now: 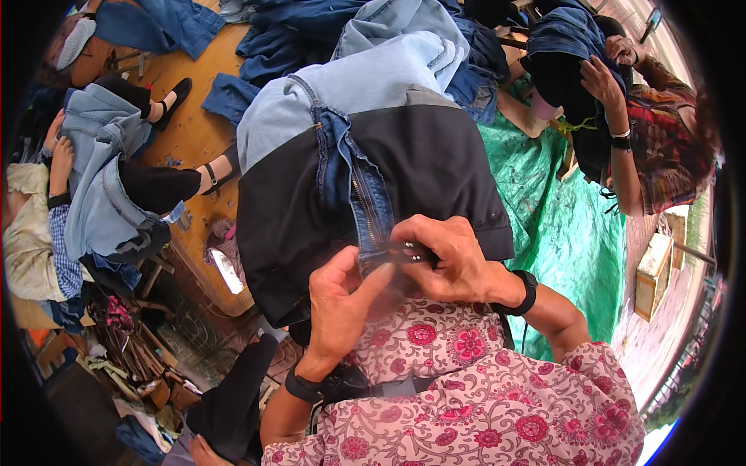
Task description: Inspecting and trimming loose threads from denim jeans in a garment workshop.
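A strip of dark blue denim with a brass zipper (362, 203) runs down over black cloth (284, 213) spread across my lap. Its upper end joins pale blue denim (284, 113). My left hand (342, 299) pinches the strip's lower end between thumb and fingers. Closed in my right hand (454, 260) is a small black hand tool (406, 252) with shiny rivet-like dots. The tool lies against the denim end beside my left thumb. Motion blur hides its tip and its exact kind.
Heaps of blue jeans (284, 39) lie beyond the lap on a wooden board (198, 128). Green plastic sheeting (575, 233) covers the right side. Other people sit at left and right handling denim. A wooden box (654, 276) stands far right; scraps (148, 373) pile up lower left.
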`<state>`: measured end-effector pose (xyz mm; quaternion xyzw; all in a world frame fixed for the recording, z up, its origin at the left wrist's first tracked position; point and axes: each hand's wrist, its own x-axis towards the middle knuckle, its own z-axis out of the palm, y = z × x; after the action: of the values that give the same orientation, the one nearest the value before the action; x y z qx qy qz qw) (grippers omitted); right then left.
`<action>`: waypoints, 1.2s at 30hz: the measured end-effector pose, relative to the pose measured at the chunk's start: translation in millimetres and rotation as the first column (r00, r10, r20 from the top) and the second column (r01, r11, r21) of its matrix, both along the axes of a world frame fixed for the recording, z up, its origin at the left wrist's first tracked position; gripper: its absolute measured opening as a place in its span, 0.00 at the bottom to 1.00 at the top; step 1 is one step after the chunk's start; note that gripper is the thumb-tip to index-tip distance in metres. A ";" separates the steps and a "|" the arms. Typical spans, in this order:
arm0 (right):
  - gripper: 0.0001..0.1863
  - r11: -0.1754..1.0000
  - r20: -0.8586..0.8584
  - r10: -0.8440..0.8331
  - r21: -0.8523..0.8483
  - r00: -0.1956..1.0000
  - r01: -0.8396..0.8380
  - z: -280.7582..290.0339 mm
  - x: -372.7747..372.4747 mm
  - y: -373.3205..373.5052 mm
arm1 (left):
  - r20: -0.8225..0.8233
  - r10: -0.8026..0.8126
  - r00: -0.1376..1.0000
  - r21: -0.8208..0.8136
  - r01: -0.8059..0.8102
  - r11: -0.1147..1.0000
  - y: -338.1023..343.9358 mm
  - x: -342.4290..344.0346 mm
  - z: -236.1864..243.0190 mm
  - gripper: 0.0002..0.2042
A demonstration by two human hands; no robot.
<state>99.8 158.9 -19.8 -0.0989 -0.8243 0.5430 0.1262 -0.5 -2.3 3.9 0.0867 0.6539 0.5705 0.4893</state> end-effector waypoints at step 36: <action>0.08 0.572 0.408 0.092 -0.768 0.908 0.288 13.5 -15.1 16.8 | 0.142 0.010 0.990 0.020 -0.013 1.000 -2.1 -2.0 -6.1 0.10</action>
<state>84.7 175.7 -6.3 -0.3022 -0.4819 0.8189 -0.0761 -2.5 -4.4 -2.3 0.0473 0.6121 0.5847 0.5302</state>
